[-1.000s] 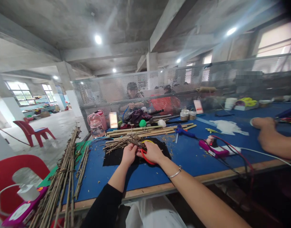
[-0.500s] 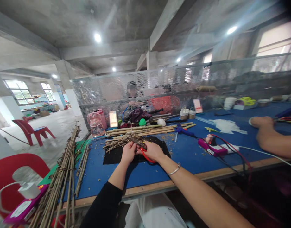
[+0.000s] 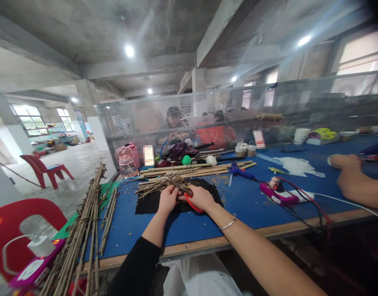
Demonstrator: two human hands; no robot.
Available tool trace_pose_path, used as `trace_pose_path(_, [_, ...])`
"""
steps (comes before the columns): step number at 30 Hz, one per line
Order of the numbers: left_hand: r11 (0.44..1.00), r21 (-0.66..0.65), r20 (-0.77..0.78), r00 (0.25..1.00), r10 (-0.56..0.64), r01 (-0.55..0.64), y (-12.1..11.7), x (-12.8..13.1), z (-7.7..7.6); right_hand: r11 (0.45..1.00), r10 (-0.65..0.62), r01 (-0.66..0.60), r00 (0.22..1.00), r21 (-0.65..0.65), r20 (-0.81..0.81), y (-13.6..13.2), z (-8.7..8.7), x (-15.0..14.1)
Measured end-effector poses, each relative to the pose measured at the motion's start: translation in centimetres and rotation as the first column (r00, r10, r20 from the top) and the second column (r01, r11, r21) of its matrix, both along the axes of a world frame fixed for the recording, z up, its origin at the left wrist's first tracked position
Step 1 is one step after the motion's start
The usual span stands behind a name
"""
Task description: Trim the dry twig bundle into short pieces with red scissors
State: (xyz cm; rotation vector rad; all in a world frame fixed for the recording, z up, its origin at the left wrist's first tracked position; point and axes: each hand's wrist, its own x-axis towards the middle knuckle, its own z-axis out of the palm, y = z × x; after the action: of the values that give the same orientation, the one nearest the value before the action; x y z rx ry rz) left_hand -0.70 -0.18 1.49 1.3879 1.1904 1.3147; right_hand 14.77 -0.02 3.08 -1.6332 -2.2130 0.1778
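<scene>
My left hand (image 3: 168, 200) is closed around a brown twig (image 3: 178, 186), its fingertips meeting those of my other hand. My right hand (image 3: 201, 198) grips a cutting tool with red handles (image 3: 193, 204); its jaws are hidden by the fingers, so I cannot tell its exact kind. Both hands are over a black cloth (image 3: 145, 204) on the blue tabletop (image 3: 133, 226). Just beyond the left hand lies a pile of short cut twigs (image 3: 148, 187). Longer peeled sticks (image 3: 201, 169) lie behind the pile.
A bundle of long sticks (image 3: 80, 230) leans across the table's left end. A blue glue gun (image 3: 242, 172) and a purple power strip (image 3: 279, 195) with cables lie to the right. Another person's arm (image 3: 358, 181) rests at far right. A perforated metal screen (image 3: 130, 123) stands behind.
The thick brown twig between my hands has turned and shows less than before. Both hands stay close together over the cloth, and the whole view has shifted slightly.
</scene>
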Motion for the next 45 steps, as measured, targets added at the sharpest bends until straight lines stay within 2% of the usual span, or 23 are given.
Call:
trace_pose_path(8, [0.999, 0.019, -0.020, 0.999, 0.033, -0.033, 0.0, -0.1, 0.2, 0.999, -0.023, 0.023, 1.000, 0.024, -0.007, -0.2, 0.4, 0.0])
trace_pose_path(15, [0.987, -0.028, 0.097, 0.982, 0.159, -0.157, 0.5, -0.3, -0.3, 0.993, -0.103, 0.111, 0.982, 0.039, -0.157, 0.6, 0.2, 0.5])
trace_pose_path(18, [0.984, -0.033, 0.121, 0.977, 0.178, -0.175, 0.3, -0.3, -0.1, 0.992, -0.110, 0.120, 0.974, 0.041, -0.199, 0.9, -0.1, 0.6])
trace_pose_path(24, [0.988, -0.031, 0.108, 0.982, 0.153, -0.150, 0.5, -0.3, -0.1, 0.997, -0.050, 0.058, 0.990, 0.057, -0.131, 0.5, -0.1, 0.3])
trace_pose_path(30, [0.996, 0.009, 0.075, 0.993, 0.092, -0.092, 0.4, -0.2, 0.0, 0.992, 0.075, -0.058, 0.985, 0.110, -0.157, 0.0, 0.1, 0.1])
trace_pose_path(36, [0.996, 0.026, 0.015, 0.997, 0.080, -0.080, -0.2, 0.0, 0.5, 0.988, 0.095, -0.076, 0.986, 0.133, -0.137, 0.3, -0.4, 0.1])
trace_pose_path(41, [1.000, -0.020, 0.117, 0.993, 0.018, -0.015, -0.1, 0.0, 0.4, 0.990, 0.089, -0.073, 0.987, 0.122, -0.135, 0.3, -0.4, 0.1])
trace_pose_path(45, [0.998, -0.061, 0.213, 0.977, 0.025, -0.012, 0.2, 0.0, 0.1, 0.984, 0.100, -0.083, 0.990, 0.157, -0.104, 0.1, -0.2, -0.1])
